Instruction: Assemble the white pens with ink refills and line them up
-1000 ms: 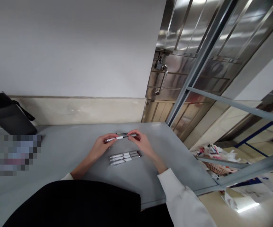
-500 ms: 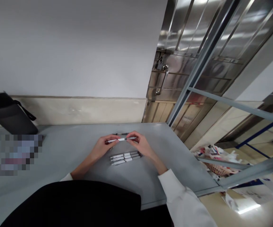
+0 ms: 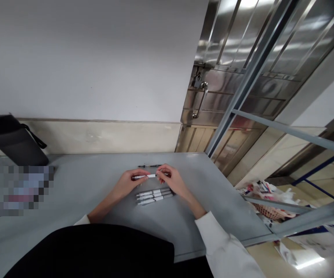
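Observation:
A white-barrelled pen (image 3: 151, 176) spans the gap between my hands, level above the table. My left hand (image 3: 129, 180) pinches its left end, and my right hand (image 3: 169, 177) grips the right end with curled fingers that hide most of it. Just below, several white-and-grey pens (image 3: 154, 196) lie side by side on the grey table (image 3: 97, 173). Beyond my hands rests a thin dark pen or refill (image 3: 148, 166), its right end partly covered by my right hand.
At the table's far left stands a black pouch (image 3: 16, 141) with a strap, beside a blurred-out item (image 3: 25, 189). A metal frame post (image 3: 233, 112) rises at the back right corner. A basket with plastic bags (image 3: 271, 210) sits beyond the right edge.
The fingers of my right hand have curled in around the pen's right end. The pen sits slightly lower in view, and the dark thin piece behind it shows more clearly.

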A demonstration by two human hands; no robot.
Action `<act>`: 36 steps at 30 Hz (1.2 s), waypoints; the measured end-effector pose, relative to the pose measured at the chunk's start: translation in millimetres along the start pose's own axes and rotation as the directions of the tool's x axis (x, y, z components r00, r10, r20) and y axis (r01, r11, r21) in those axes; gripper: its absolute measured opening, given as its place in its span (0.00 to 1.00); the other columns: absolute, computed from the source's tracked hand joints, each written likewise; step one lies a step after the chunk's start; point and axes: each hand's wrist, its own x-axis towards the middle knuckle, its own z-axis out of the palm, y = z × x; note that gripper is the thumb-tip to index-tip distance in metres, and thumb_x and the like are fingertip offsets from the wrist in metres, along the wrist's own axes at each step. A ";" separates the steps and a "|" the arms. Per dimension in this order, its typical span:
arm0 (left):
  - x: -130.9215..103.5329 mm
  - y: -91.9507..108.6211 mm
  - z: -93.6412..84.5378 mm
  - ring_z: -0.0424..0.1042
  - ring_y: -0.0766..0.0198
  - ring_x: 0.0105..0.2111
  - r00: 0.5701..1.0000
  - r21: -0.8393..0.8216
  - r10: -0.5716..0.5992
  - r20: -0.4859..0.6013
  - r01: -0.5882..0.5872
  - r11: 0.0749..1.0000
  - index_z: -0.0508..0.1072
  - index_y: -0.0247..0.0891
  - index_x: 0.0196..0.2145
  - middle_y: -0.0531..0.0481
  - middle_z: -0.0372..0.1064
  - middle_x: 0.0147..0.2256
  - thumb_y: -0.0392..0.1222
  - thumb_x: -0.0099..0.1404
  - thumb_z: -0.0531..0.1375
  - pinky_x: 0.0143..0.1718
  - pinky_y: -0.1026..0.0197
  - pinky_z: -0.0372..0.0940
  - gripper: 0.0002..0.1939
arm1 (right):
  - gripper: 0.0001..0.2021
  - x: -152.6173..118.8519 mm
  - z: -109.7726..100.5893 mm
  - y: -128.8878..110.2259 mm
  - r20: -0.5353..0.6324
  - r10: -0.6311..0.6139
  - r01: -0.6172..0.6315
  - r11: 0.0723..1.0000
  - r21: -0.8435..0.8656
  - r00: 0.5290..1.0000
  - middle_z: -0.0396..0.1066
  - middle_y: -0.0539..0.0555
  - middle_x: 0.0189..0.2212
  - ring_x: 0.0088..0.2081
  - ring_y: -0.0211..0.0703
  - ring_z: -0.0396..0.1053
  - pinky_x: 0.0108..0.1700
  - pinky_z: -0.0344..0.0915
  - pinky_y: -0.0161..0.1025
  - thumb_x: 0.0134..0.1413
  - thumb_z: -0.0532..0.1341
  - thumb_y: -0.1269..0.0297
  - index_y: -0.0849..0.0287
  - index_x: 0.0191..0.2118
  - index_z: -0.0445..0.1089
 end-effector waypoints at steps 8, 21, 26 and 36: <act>0.4 3.1 1.4 0.79 0.48 0.49 0.999 0.028 -0.003 -0.039 0.004 1.000 0.84 0.40 0.46 0.45 0.83 0.46 0.53 0.67 0.66 0.52 0.51 0.72 0.17 | 0.13 2.7 -1.3 1.1 0.001 -0.039 0.039 0.999 -0.028 0.999 0.71 0.47 0.29 0.31 0.41 0.70 0.39 0.69 0.40 0.62 0.63 0.51 0.54 0.45 0.73; 2.4 -2.7 -2.2 0.79 0.48 0.49 0.997 0.012 -0.002 -0.079 0.003 1.000 0.83 0.38 0.47 0.43 0.83 0.47 0.53 0.67 0.67 0.51 0.54 0.71 0.18 | 0.14 3.8 -2.8 1.2 0.003 -0.022 0.022 1.000 -0.013 1.000 0.68 0.47 0.27 0.28 0.40 0.66 0.35 0.62 0.39 0.61 0.63 0.53 0.54 0.46 0.72; 2.1 -3.0 -1.7 0.80 0.49 0.48 0.997 0.021 -0.006 -0.074 0.008 1.000 0.83 0.40 0.46 0.45 0.83 0.46 0.52 0.66 0.67 0.49 0.55 0.72 0.16 | 0.17 2.3 -3.4 0.1 0.017 0.035 -0.035 0.999 -0.029 0.999 0.61 0.44 0.18 0.23 0.40 0.59 0.30 0.56 0.39 0.67 0.56 0.47 0.55 0.43 0.72; 1.6 0.6 -0.6 0.80 0.49 0.49 0.998 0.028 0.001 -0.068 0.001 1.000 0.83 0.41 0.45 0.46 0.83 0.45 0.53 0.66 0.67 0.50 0.54 0.72 0.16 | 0.13 4.2 -3.1 3.4 0.022 0.030 -0.030 1.000 -0.008 0.999 0.63 0.45 0.22 0.25 0.40 0.62 0.31 0.59 0.38 0.65 0.58 0.52 0.55 0.44 0.72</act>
